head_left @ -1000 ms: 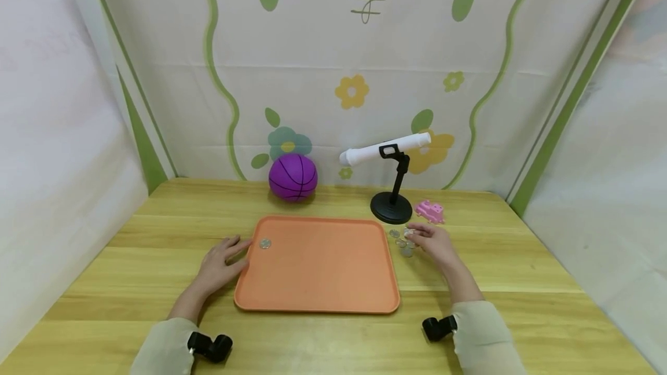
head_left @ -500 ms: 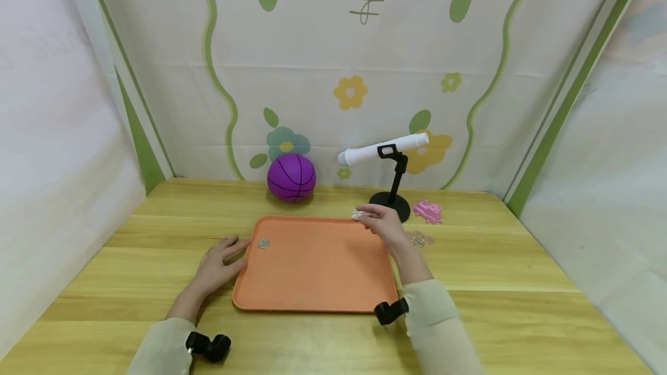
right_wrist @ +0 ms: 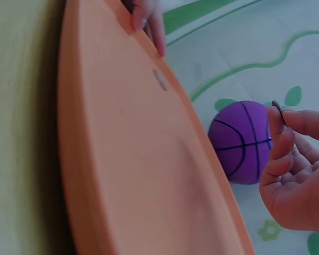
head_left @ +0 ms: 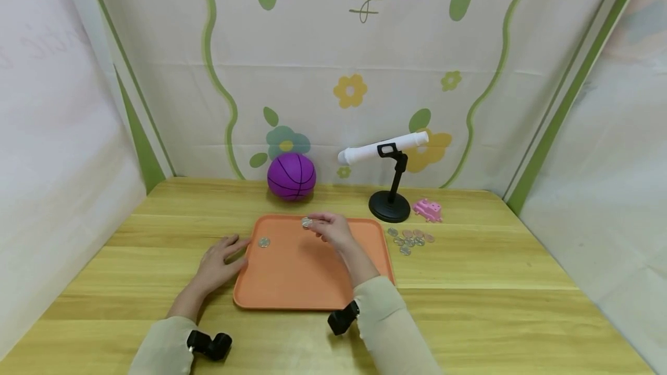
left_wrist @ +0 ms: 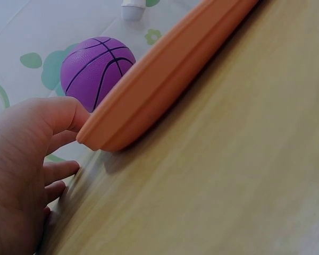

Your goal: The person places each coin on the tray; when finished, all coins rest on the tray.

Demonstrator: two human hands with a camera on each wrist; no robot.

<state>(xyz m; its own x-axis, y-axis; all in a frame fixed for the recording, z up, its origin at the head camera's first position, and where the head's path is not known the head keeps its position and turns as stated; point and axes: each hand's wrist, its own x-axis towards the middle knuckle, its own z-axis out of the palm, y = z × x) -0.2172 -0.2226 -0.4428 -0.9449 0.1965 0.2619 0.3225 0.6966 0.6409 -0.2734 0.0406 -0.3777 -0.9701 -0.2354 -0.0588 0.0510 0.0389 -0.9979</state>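
Since a second ago my right hand has carried a pinched coin from the coin pile over the orange tray. My left hand rests open, touching the tray's rim; one coin on the tray lies inside.

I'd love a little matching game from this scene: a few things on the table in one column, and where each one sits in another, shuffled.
Things:
1. purple ball
2. coin in the right hand
3. pile of coins
4. pink toy

Places:
A. on the table just right of the orange tray
B. held above the tray's far edge
C. beside the black stand, on its right
D. at the back of the table, by the flowered wall

Pairs: 1-D, 2-B, 3-A, 4-C
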